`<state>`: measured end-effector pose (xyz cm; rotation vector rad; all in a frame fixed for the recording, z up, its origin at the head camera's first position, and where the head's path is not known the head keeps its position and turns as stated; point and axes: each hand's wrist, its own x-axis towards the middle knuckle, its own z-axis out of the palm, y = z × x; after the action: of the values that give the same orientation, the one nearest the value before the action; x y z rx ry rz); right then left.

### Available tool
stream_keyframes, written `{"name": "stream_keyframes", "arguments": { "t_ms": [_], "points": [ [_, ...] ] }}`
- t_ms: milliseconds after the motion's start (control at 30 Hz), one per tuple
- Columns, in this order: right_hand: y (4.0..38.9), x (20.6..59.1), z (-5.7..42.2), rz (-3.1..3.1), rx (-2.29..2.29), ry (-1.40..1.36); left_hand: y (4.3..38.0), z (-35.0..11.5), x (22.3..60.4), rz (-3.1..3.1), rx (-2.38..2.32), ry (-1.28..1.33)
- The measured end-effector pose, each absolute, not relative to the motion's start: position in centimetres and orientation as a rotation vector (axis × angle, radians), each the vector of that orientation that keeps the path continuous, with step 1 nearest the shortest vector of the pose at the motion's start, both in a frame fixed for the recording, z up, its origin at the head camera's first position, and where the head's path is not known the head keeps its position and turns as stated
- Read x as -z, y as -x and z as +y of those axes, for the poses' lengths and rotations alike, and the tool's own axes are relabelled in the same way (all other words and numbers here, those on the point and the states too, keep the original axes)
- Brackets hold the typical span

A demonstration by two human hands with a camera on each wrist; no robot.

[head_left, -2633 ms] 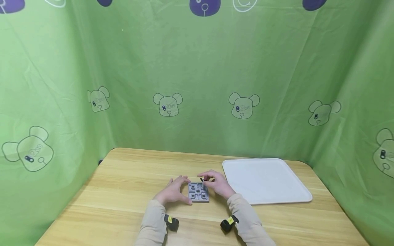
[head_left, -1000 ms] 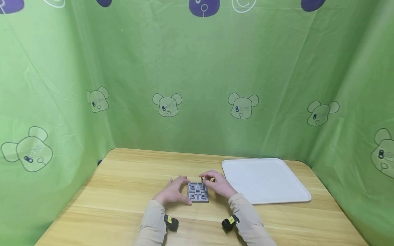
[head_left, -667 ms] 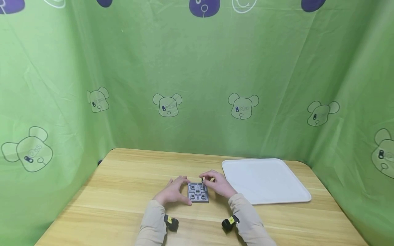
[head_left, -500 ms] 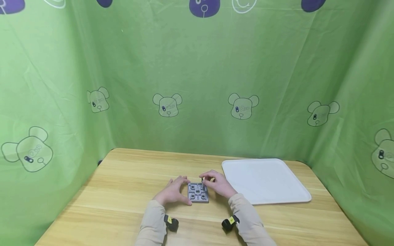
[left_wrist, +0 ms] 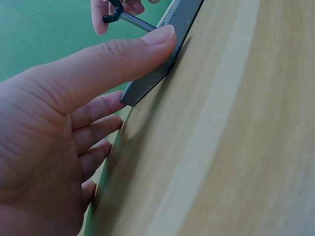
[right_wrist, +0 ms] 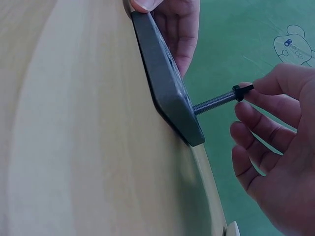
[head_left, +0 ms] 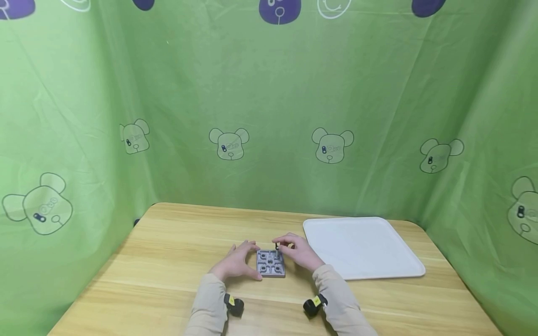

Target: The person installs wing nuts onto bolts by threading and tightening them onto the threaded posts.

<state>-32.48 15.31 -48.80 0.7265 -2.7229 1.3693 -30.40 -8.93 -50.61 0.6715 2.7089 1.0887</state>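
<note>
R hand (head_left: 299,251) had thumb + forefinger pinched on the black wing head of a metal wing screw (right_wrist: 214,104); its other fingers were loosely bent. L hand (head_left: 234,262) was spread wide across the L side of a grey sq. plate (head_left: 270,266), holding it w/ thumb at the near L corner & fingertips at the far L corner.

Plate lay flat on the wood-grain table (head_left: 168,242), approx. mid-table, betw. the two hands. Its top face had a recessed pattern: a center hole + one hole per quarter. Screw stood abt. upright at the far R quarter, lower end meeting the plate's face; can't tell how deep it sat. Most of its threaded shank showed above the plate in the R wrist view.

White rect. tray (head_left: 363,247) w/ rounded corners lay flat on the table, R of the plate & just past the R hand. Both arms wore beige sleeves (head_left: 210,298), each w/ a black wrist cam (head_left: 236,306) & yellow tag. Green curtain (head_left: 269,84) w/ bear-face outlines hung behind the table & on both sides.
</note>
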Motion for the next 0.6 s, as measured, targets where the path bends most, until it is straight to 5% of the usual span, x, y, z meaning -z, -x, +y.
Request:
{"name": "stream_keyframes", "arguments": {
  "t_ms": [600],
  "points": [
    [32.72,49.01,14.97,-2.694,-1.353,-0.658,30.45,-8.90,50.54,2.708,-1.083,-0.665]
  ]
}}
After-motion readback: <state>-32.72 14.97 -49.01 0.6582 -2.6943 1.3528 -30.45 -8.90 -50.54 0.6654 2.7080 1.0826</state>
